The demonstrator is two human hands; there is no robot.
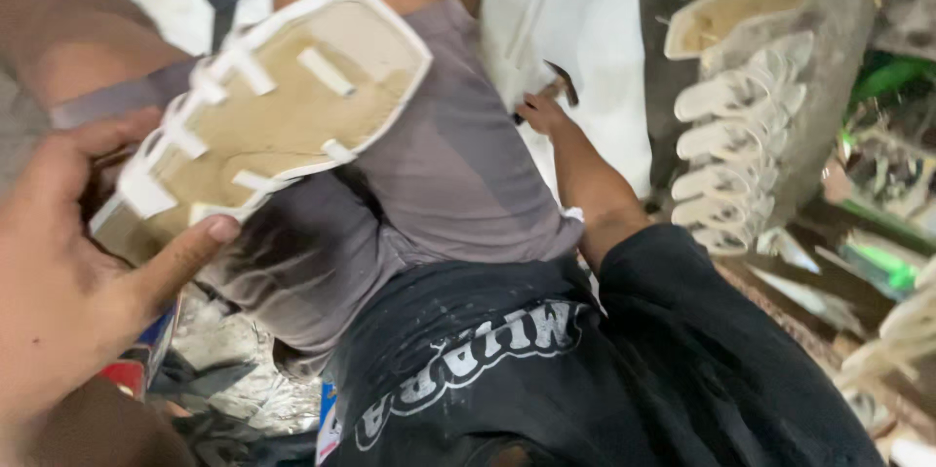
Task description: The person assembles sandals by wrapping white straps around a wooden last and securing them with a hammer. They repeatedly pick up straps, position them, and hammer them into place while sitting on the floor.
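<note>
Tan sandal sole [283,97] gripped by left hand [68,262], long axis running up-right from its fingers; right hand [544,114] grasps hammer [560,83], well apart.

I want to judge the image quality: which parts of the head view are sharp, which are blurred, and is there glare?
In the head view, the sandal sole in the left hand is fairly sharp; the right hand on the hammer is softer; the stacked sandals at right smear with motion blur; the white sheet behind the hammer is overexposed.
</note>
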